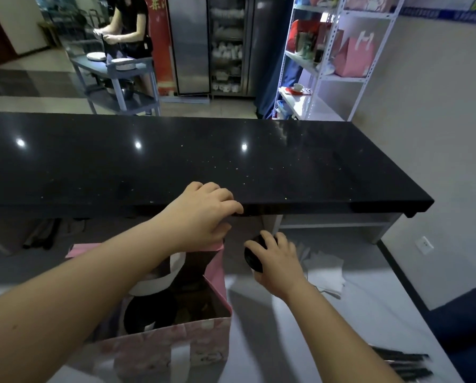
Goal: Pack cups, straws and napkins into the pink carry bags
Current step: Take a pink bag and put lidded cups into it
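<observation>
Head view: a person packs at a pale worktop point(342, 327), both forearms reaching forward.
Pink carry bag point(176, 346): upright at lower left, mouth open toward the camera.
Packed cup point(148, 310): a dark round lid, apparently a cup, low inside the bag.
Left hand point(201, 214): fingers curled over the bag's far rim, holding the mouth open.
Black-lidded cup point(252, 257): just right of the bag, outside it; whether it is lifted or resting cannot be told.
Right hand point(278, 261): wrapped round this cup from the right, gripping it.
Napkins point(325, 272): white stack on the worktop, just right of the right hand.
Straws point(405, 363): dark-wrapped, at the lower right edge.
Step in hand: loading a cup, probably the second.
Next move: carry the cup left over the rim, kept upright, and lower it beside the first; napkins and straws are not yet packed.
</observation>
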### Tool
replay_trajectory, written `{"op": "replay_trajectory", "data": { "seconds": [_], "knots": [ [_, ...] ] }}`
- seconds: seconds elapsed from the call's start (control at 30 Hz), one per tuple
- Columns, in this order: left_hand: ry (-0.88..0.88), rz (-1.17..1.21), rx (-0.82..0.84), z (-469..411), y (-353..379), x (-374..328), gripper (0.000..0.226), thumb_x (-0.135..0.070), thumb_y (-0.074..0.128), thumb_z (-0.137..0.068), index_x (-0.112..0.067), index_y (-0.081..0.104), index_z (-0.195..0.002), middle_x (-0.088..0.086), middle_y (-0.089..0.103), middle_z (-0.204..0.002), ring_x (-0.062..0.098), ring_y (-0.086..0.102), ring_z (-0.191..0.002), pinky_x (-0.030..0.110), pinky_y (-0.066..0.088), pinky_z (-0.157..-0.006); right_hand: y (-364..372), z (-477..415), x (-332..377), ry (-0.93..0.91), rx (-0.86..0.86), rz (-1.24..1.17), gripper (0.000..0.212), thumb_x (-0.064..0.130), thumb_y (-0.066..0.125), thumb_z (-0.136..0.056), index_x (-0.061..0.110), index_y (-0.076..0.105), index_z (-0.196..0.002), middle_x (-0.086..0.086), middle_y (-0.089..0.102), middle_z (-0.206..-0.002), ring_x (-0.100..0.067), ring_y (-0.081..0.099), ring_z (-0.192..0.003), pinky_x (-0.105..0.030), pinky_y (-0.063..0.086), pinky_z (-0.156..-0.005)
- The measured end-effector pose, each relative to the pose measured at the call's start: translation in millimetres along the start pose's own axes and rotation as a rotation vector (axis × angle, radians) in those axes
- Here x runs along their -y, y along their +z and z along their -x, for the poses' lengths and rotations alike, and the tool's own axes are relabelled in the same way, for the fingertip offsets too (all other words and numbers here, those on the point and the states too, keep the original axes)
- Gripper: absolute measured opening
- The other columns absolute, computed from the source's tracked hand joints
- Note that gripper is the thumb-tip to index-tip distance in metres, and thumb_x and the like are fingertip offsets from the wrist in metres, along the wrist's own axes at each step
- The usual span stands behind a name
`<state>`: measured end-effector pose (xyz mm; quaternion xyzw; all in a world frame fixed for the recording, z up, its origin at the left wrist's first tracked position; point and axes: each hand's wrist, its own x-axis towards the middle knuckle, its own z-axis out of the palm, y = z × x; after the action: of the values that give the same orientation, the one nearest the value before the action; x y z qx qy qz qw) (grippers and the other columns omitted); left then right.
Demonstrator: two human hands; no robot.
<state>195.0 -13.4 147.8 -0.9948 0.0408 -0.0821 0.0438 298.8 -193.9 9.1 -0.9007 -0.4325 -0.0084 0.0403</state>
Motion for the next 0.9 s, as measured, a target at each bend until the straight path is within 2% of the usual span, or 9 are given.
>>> {"op": "replay_trajectory", "data": {
  "seconds": [0.23, 0.3, 0.43, 0.53, 0.63, 0.7, 0.77, 0.83, 0.9],
  "knots": [
    [-0.06, 0.26, -0.15, 56, -32, 10, 0.042, -0.04, 0.063, -0.087, -0.035, 0.055, -0.128, -0.012, 0.055, -0.125, 0.01, 0.048, -0.117, 0.036, 0.043, -0.098, -70, 22, 36, -0.077, -0.259, -0.005, 0.076, 0.031, 0.071, -0.079, 0.039, 0.033, -0.144, -0.003, 0.023, -0.155, -0.031, 0.021, -0.134, -0.047, 0.027, -0.105],
    [-0.083, 0.321, -0.167, 77, -36, 13, 0.038, -0.044, 0.066, -0.084, -0.038, 0.059, -0.121, -0.016, 0.055, -0.118, 0.005, 0.047, -0.11, 0.028, 0.044, -0.092, -89, 20, 43, -0.061, -0.278, 0.041, 0.076, 0.033, 0.069, -0.082, 0.04, 0.029, -0.145, -0.002, 0.019, -0.157, -0.03, 0.018, -0.135, -0.046, 0.023, -0.108],
    [-0.083, 0.477, -0.168, 119, -39, 16, 0.024, -0.054, 0.064, -0.077, -0.041, 0.063, -0.096, -0.022, 0.058, -0.086, -0.001, 0.056, -0.083, 0.017, 0.048, -0.066, -126, 18, 63, -0.03, -0.334, 0.04, 0.07, 0.038, 0.067, -0.083, 0.041, 0.033, -0.144, -0.001, 0.023, -0.155, -0.029, 0.019, -0.134, -0.047, 0.023, -0.107],
    [-0.128, 0.524, -0.035, 141, -28, 21, 0.018, -0.054, 0.069, -0.077, -0.043, 0.065, -0.091, -0.024, 0.064, -0.08, -0.008, 0.061, -0.079, 0.013, 0.049, -0.062, -152, 25, 86, -0.061, -0.419, -0.083, 0.069, 0.037, 0.07, -0.079, 0.038, 0.041, -0.141, -0.001, 0.032, -0.15, -0.026, 0.02, -0.129, -0.048, 0.025, -0.105],
    [-0.211, 0.457, 0.105, 152, -7, 26, 0.04, -0.05, 0.074, -0.075, -0.041, 0.064, -0.113, -0.026, 0.063, -0.101, -0.007, 0.059, -0.096, 0.012, 0.047, -0.076, -173, 39, 112, -0.111, -0.461, -0.239, 0.072, 0.033, 0.072, -0.073, 0.039, 0.044, -0.139, 0.003, 0.035, -0.148, -0.023, 0.022, -0.128, -0.046, 0.024, -0.106],
    [-0.216, 0.483, 0.09, 154, 2, 28, 0.069, -0.05, 0.076, -0.071, -0.04, 0.049, -0.134, -0.02, 0.054, -0.131, 0.002, 0.05, -0.119, 0.021, 0.045, -0.093, -181, 51, 127, -0.166, -0.466, -0.357, 0.073, 0.035, 0.07, -0.07, 0.041, 0.044, -0.138, 0.009, 0.035, -0.146, -0.02, 0.024, -0.128, -0.044, 0.028, -0.109],
    [-0.158, 0.49, 0.058, 153, 6, 30, 0.093, -0.058, 0.074, -0.064, -0.042, 0.031, -0.145, -0.01, 0.039, -0.147, 0.012, 0.036, -0.134, 0.034, 0.039, -0.107, -179, 63, 143, -0.217, -0.436, -0.398, 0.072, 0.042, 0.063, -0.068, 0.044, 0.043, -0.137, 0.013, 0.036, -0.143, -0.018, 0.026, -0.127, -0.039, 0.03, -0.107],
    [-0.124, 0.445, 0.083, 152, 10, 31, 0.114, -0.068, 0.068, -0.06, -0.036, 0.01, -0.153, -0.002, 0.019, -0.158, 0.019, 0.016, -0.145, 0.041, 0.023, -0.118, -167, 69, 157, -0.226, -0.368, -0.332, 0.068, 0.049, 0.057, -0.069, 0.044, 0.043, -0.136, 0.011, 0.037, -0.143, -0.02, 0.028, -0.126, -0.034, 0.029, -0.105],
    [-0.135, 0.395, 0.143, 153, 17, 31, 0.127, -0.073, 0.067, -0.06, -0.032, -0.012, -0.152, 0.0, -0.008, -0.162, 0.02, -0.011, -0.148, 0.04, 0.0, -0.12, -147, 71, 167, -0.201, -0.266, -0.187, 0.067, 0.049, 0.057, -0.074, 0.041, 0.043, -0.139, 0.006, 0.037, -0.146, -0.023, 0.028, -0.126, -0.037, 0.031, -0.105]
  ]
}}
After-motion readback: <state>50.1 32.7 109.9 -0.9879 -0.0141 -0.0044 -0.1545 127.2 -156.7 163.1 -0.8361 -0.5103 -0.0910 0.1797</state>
